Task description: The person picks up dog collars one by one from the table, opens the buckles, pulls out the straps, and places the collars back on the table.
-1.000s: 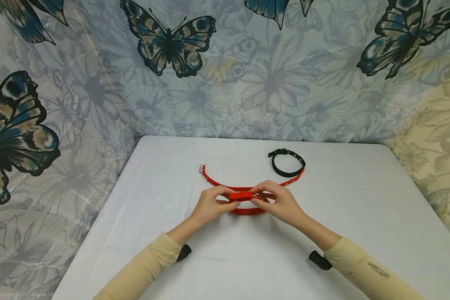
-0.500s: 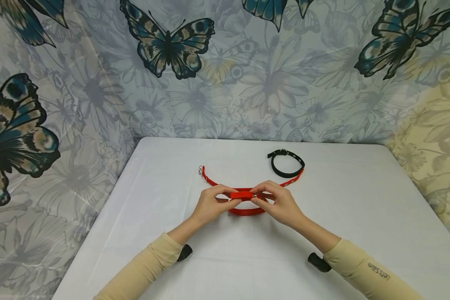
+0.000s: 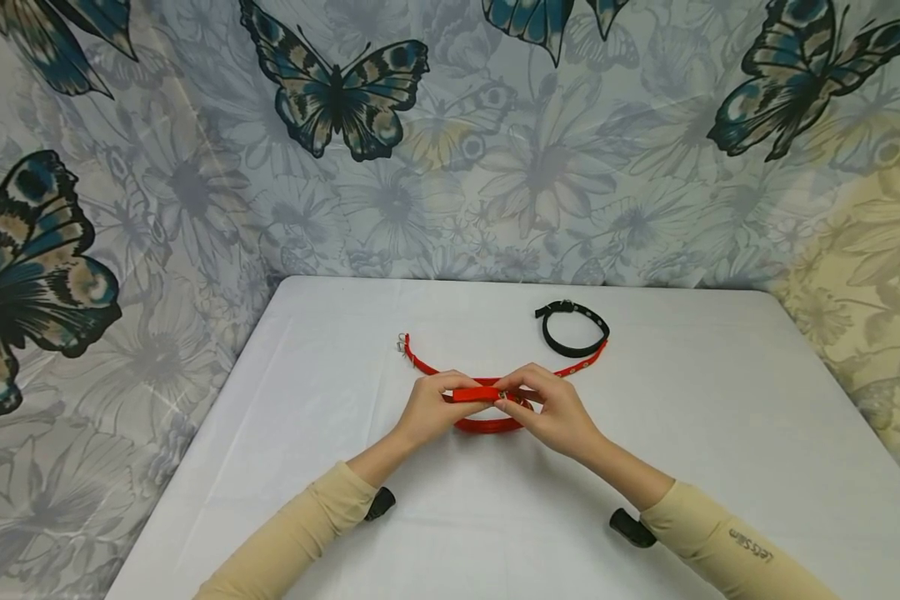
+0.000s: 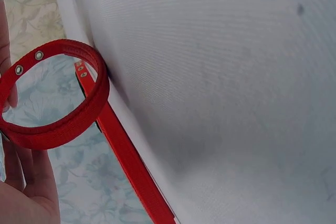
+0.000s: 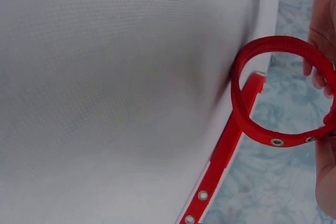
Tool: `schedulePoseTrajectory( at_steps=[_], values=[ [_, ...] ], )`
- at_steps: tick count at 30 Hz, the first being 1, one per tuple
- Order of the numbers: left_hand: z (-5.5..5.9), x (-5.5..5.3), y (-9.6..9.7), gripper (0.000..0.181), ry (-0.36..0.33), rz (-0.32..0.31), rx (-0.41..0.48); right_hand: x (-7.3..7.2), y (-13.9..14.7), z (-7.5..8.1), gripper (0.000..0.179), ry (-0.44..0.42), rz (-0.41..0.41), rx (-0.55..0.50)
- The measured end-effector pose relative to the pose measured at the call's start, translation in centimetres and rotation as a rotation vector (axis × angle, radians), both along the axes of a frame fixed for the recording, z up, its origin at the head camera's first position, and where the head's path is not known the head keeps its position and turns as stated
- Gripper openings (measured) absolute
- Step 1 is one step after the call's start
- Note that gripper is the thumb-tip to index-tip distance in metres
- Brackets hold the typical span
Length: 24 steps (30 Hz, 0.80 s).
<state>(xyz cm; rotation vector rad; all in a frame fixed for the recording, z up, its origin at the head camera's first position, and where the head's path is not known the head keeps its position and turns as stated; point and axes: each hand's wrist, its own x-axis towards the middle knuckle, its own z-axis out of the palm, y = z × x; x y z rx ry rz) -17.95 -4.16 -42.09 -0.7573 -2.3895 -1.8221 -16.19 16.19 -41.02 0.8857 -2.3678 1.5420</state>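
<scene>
1. Nearest, the left sleeve (image 3: 292, 529) and right sleeve (image 3: 731, 537) come in from the near left and near right; both forearms slant inward and away, so the hands almost meet over the table (image 3: 720, 400).

2. The red collar (image 3: 489, 427) is between the hands, its loop hanging below their fingertips. Whether its lowest part touches the table, I cannot tell.

3. The step in hand looks like working the strap at the buckle (image 3: 503, 397); fastening or undoing, I cannot say. Done well, it calls for one hand to steady the buckle while the other guides the strap straight, without twisting the loop. Small fingertip moves should serve better than hard pulling.

4. The left hand (image 3: 437, 407) pinches the collar's left part, thumb on the near side, fingers on the far side.

5. The right hand (image 3: 558, 412) mirrors it, pinching beside the buckle.

6. Just beyond, a second red strap (image 3: 422, 363) lies in a shallow curve, its right end meeting the black collar (image 3: 574, 352).

7. That one lies farther right, closed in a ring; behind the table hangs butterfly-patterned cloth (image 3: 547, 167).
</scene>
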Motion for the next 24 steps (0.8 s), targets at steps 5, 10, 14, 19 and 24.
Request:
schedulePoseTrajectory(
  at_steps=[5,10,14,19,24],
  values=[
    [-0.01,0.02,0.16,0.015,0.012,0.001,-0.011,0.12,-0.29,0.25,0.021,0.004,-0.001,-0.007],
    [-0.14,0.05,0.25,0.013,0.005,0.007,-0.009,0.09,-0.42,0.14,0.021,0.001,-0.006,-0.019],
    [-0.14,0.11,0.26,0.011,-0.023,0.006,-0.015,0.03,-0.48,-0.1,0.022,-0.002,-0.003,-0.028],
    [-0.1,0.14,0.27,0.01,-0.064,-0.009,-0.013,0.02,-0.57,-0.16,0.022,0.004,-0.006,-0.027],
    [-0.09,0.14,0.36,0.009,-0.064,-0.009,-0.02,0.06,-0.65,-0.19,0.021,0.013,-0.009,-0.021]
  ],
)
